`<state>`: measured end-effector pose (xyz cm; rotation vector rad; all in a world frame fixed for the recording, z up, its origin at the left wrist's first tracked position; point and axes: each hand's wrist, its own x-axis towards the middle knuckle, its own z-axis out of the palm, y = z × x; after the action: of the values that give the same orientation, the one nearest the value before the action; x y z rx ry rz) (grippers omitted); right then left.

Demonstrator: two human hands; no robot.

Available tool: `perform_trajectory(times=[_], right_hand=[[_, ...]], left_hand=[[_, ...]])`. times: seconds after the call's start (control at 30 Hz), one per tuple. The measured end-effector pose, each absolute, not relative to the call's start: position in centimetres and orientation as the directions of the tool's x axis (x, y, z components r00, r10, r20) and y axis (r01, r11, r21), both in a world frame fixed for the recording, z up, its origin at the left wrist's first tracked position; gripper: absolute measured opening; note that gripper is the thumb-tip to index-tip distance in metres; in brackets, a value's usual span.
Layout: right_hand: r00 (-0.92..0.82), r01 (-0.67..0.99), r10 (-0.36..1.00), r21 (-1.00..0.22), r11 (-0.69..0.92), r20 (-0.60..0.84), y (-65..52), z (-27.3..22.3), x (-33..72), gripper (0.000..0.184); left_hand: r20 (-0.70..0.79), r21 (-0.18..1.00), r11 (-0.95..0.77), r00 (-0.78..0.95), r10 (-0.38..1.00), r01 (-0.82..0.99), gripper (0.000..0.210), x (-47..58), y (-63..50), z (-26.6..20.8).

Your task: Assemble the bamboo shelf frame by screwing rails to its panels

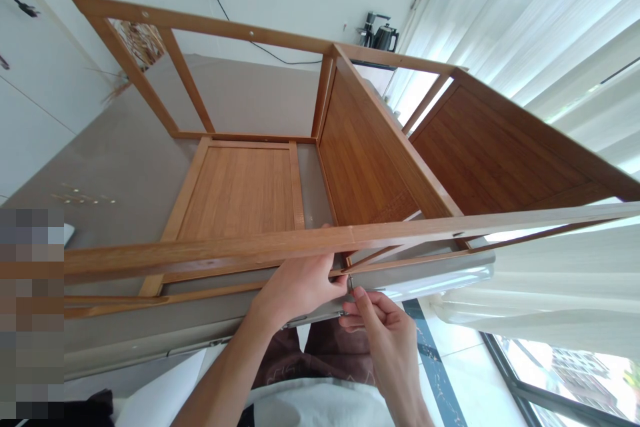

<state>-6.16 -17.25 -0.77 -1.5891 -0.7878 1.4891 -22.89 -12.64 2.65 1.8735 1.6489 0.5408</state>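
Observation:
A wooden shelf frame [350, 237] lies on its side on a table, with slatted openings and brown panels. My left hand [297, 283] is wrapped round its near lower rail, fingers partly hidden behind the wood, thumb near a joint. Just right of it, my right hand [385, 323] pinches a small metal bolt [351, 282] against that joint. A second bit of metal shows by its curled lower fingers, too small to name. Inside the frame stands a divider panel [370, 147], and a loose-looking wooden panel [245, 180] lies flat on the table beneath.
Several small brass-coloured screws [85, 198] lie on the grey table [145, 167] at the left. A black kettle [386, 37] stands behind the frame. White curtains [565, 27] hang at the right. Pixelation covers the lower left edge.

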Motion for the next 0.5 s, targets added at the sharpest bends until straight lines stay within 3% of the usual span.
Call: perform_trajectory(times=[0.23,0.37,0.5], right_hand=[[0.129,0.121,0.912,-0.907,-0.403,-0.388,-17.1,0.1,-6.3,0.051],[0.196,0.370,0.965,-0.899,-0.235,-0.172,-17.4,0.3,-6.7,0.044],[0.089,0.647,0.989,-0.762,0.030,0.115,-17.4,-1.0,-5.8,0.034]], left_hand=[[-0.081,0.643,-0.063,0.150,0.985,0.763,0.016,-22.9,-12.7,2.6],[-0.086,0.641,-0.067,0.158,0.984,0.765,0.014,-23.0,-12.7,2.5],[-0.085,0.642,-0.065,0.156,0.984,0.764,0.013,-23.1,-12.7,2.3]])
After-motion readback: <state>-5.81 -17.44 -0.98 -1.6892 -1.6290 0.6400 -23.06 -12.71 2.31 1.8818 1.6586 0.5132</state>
